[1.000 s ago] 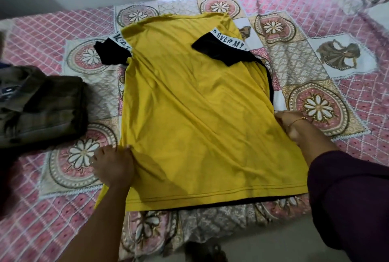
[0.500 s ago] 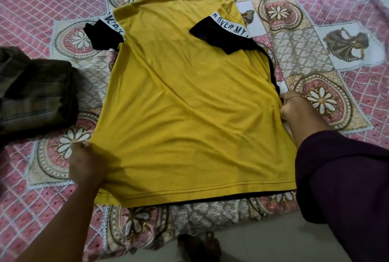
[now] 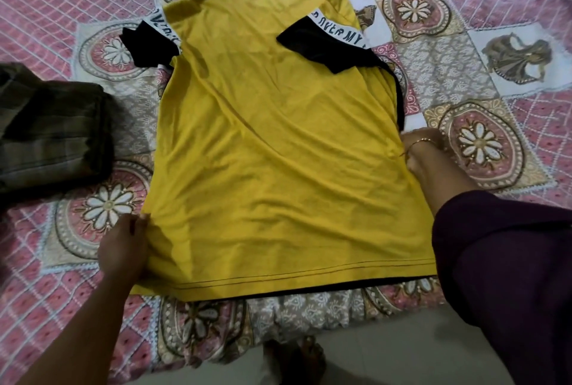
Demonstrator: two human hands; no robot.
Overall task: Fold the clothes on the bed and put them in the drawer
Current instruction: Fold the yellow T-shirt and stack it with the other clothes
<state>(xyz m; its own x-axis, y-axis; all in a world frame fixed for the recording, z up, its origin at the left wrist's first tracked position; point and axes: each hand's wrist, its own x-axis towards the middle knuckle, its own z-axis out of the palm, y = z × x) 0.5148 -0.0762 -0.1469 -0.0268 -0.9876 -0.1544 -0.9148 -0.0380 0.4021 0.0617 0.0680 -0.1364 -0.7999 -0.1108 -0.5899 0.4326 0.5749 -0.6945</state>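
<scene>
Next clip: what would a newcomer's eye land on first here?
A bright yellow T-shirt with black sleeves lies spread flat mid-bed on the pink patterned bedspread. The left hand and right hand grip its opposite side edges. A folded dark plaid garment sits at far left.

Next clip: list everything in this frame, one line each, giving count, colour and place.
T-shirt: one, yellow with black sleeves and white lettered bands, spread flat mid-bed.
Folded garment: one, dark olive check, at the bed's left edge.
Bedspread: one, pink with floral medallions, covering the bed.
Floor: pale, below the bed's near edge.
Foot: dimly visible on the floor.
Bangle: one, gold, on the right wrist.
Left hand: grips the shirt's left side near the hem.
Right hand: grips the shirt's right side.
</scene>
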